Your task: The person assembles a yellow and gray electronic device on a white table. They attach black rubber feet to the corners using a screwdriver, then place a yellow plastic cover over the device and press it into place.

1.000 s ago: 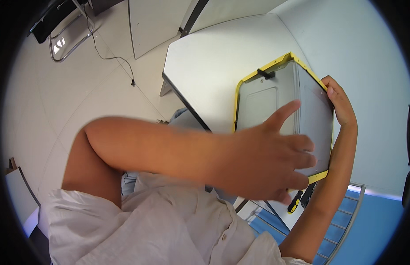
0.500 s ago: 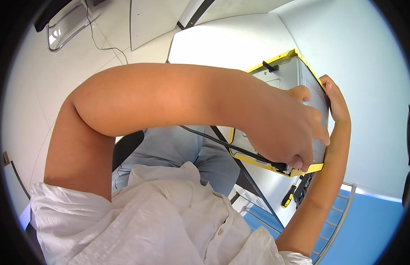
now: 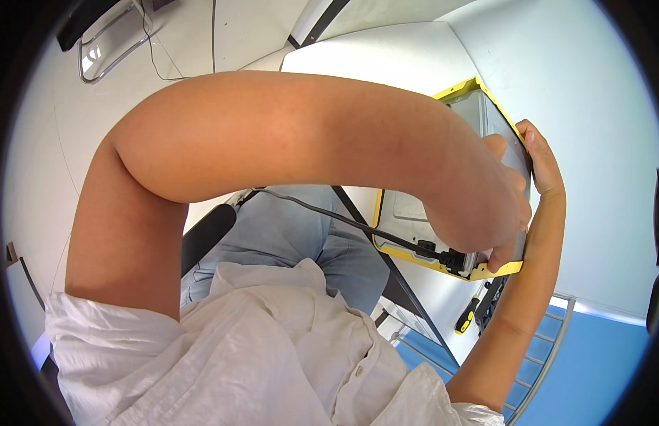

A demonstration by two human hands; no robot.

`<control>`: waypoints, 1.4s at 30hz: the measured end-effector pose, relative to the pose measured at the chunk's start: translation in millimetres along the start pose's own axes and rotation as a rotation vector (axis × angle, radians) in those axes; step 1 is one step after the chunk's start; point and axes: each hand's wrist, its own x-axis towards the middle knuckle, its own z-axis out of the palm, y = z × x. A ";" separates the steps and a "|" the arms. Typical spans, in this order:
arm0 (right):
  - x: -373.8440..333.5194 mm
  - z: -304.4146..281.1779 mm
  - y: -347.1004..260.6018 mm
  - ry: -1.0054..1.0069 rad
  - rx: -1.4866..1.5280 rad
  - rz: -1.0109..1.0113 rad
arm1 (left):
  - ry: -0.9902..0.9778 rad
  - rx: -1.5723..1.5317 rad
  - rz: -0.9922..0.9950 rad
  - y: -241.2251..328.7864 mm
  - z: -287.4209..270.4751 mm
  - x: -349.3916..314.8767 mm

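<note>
A metal case (image 3: 400,204) with bright yellow edges and a grey inside sits tilted on the white table at the right. My left arm reaches across from the left, and my left hand (image 3: 496,202) lies over the grey inner side of the case. Its fingers are bent, with the thumb by the lower yellow edge; the fingertips are partly hidden. My right hand (image 3: 544,167) holds the case from outside along its right edge, fingers at the upper rim. A black cable (image 3: 329,214) runs to a plug (image 3: 451,258) at the case's lower corner, beneath my left hand.
Below the case, a yellow-and-black screwdriver (image 3: 466,317) lies on the white table (image 3: 376,60) near a dark object. A black armrest (image 3: 210,231) is beside my lap. A metal rack (image 3: 557,341) stands at the lower right. A chair's metal leg (image 3: 91,64) shows far left.
My left forearm has swung up and away, and its hand has shifted right and slightly down along the case. More of the cable and plug shows. My right hand has stayed nearly still.
</note>
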 end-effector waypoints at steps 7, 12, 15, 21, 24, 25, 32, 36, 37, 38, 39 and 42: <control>0.0 -1.9 2.8 0.010 -0.013 0.011 | -0.059 0.034 -0.027 0.6 -1.1 2.5; 0.6 -4.5 3.4 0.006 -0.027 0.038 | 0.015 0.108 0.044 -5.0 7.8 -0.6; 0.0 -3.3 4.3 0.005 -0.018 0.036 | -0.047 0.172 0.041 -7.0 6.3 6.5; -2.6 -2.3 -5.9 0.000 -0.015 0.045 | 0.157 0.009 0.000 3.4 19.6 -0.2; -2.5 -2.2 -3.3 0.007 -0.020 0.028 | 0.335 -0.009 -0.075 25.9 35.7 3.9; -1.8 -2.6 -1.4 0.003 -0.015 0.037 | 0.383 0.036 -0.103 31.8 41.6 5.3; -1.7 -8.6 8.5 -0.017 0.021 -0.013 | 0.672 0.116 -0.269 49.4 77.5 17.0; -3.9 -10.6 1.8 -0.069 0.043 0.003 | 0.640 0.091 -0.300 51.2 75.4 18.2; -5.9 -9.7 -6.7 -0.070 0.029 0.001 | 0.617 0.112 -0.310 52.0 74.9 18.4; -7.0 -9.3 -12.2 -0.071 0.016 0.002 | 0.595 0.133 -0.318 52.2 75.0 19.2; -5.3 -7.9 -13.4 -0.074 0.007 -0.029 | 0.571 0.159 -0.329 52.0 75.3 18.8; -5.6 -12.0 -8.1 -0.059 -0.026 -0.100 | 0.490 0.125 -0.348 52.6 67.5 22.6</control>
